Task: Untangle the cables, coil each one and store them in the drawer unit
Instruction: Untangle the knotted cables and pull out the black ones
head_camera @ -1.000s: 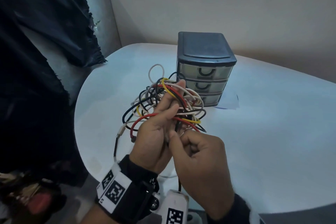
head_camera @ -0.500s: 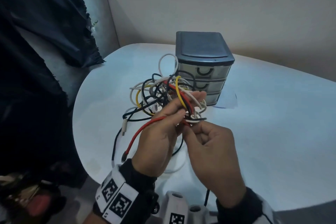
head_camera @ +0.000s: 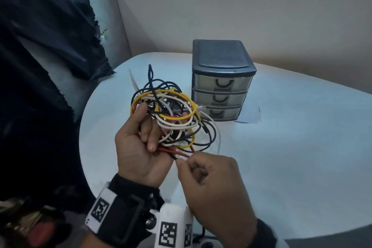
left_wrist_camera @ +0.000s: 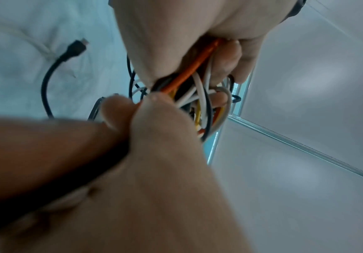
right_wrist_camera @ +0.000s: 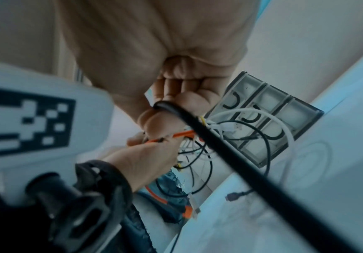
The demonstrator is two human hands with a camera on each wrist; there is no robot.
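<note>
A tangle of cables (head_camera: 171,119) in yellow, white, black and red hangs above the white table (head_camera: 291,147). My left hand (head_camera: 145,139) holds it palm up, fingers curled through the loops. Just below the tangle, my right hand (head_camera: 182,164) pinches the red cable (head_camera: 173,152) near its end. The left wrist view shows that red cable (left_wrist_camera: 189,71) running through my left hand's grip. A grey drawer unit (head_camera: 221,62) with three shut drawers stands right behind the tangle, also visible as the drawer unit (right_wrist_camera: 269,95) in the right wrist view.
A dark cloth (head_camera: 50,46) drapes over a grey metal box (head_camera: 108,26) at the left, beside the table's rounded edge. A paper sheet (head_camera: 251,117) lies under the drawer unit. A black plug (left_wrist_camera: 76,49) dangles over the tabletop.
My left hand has turned palm up and flipped the tangle. The red cable's loose end, which hung at the left, now sits in my right hand's pinch, lower and nearer me.
</note>
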